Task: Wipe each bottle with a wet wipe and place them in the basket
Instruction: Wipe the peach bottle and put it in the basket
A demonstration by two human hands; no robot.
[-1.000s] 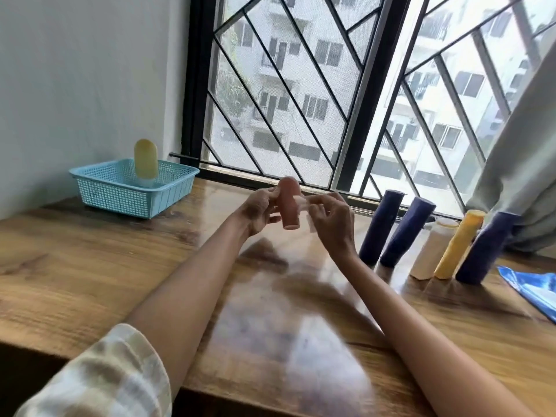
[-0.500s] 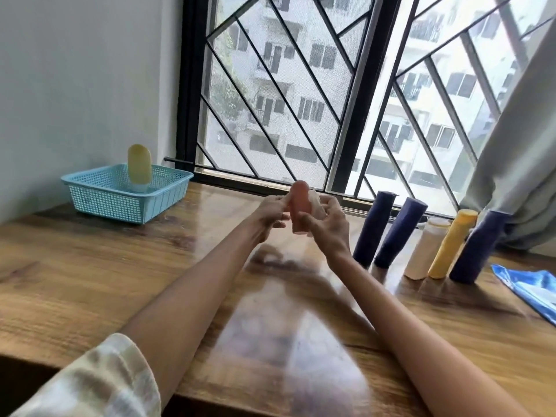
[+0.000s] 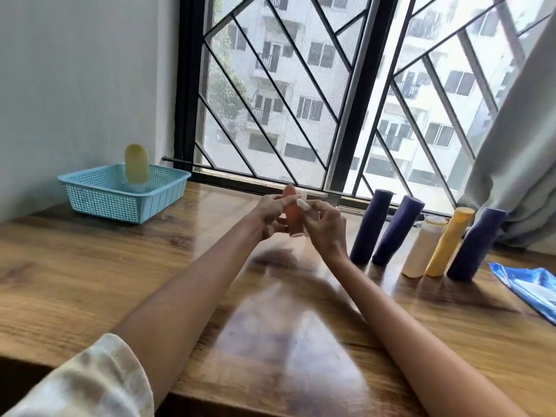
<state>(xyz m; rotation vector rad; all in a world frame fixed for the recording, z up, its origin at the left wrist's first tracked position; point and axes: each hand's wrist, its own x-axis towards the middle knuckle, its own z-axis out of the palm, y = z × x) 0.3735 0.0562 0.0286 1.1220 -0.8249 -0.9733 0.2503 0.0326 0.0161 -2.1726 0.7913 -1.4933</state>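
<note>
- Since the earlier frame the wipe (image 3: 301,203) has climbed from the middle of the orange bottle (image 3: 293,216) towards its rounded top, while the bottle has stayed upright in mid-air over the table (image 3: 90,281).
- Nearest, both forearms reach forward over the table's front edge, a pale checked sleeve (image 3: 90,383) on the left one.
- At mid-table the left hand (image 3: 270,215) is wrapped round the orange bottle's lower part, probably to hold it steady while its upper part is wiped.
- On the other side the right hand (image 3: 323,224) is closed on the small folded wipe, pinching it against the bottle's upper side.
- To the right a row waits its turn, standing close together near the window: three dark blue bottles (image 3: 371,227), a cream one (image 3: 422,246) and a yellow one (image 3: 448,242).
- Beyond the row, at the right edge, lies a blue packet (image 3: 538,285), likely the wipes' pack.
- Farthest left, the basket (image 3: 120,203) sits by the wall, well apart from the row, so cleaned bottles stay separate; one pale yellow bottle (image 3: 137,165) stands in it already.
</note>
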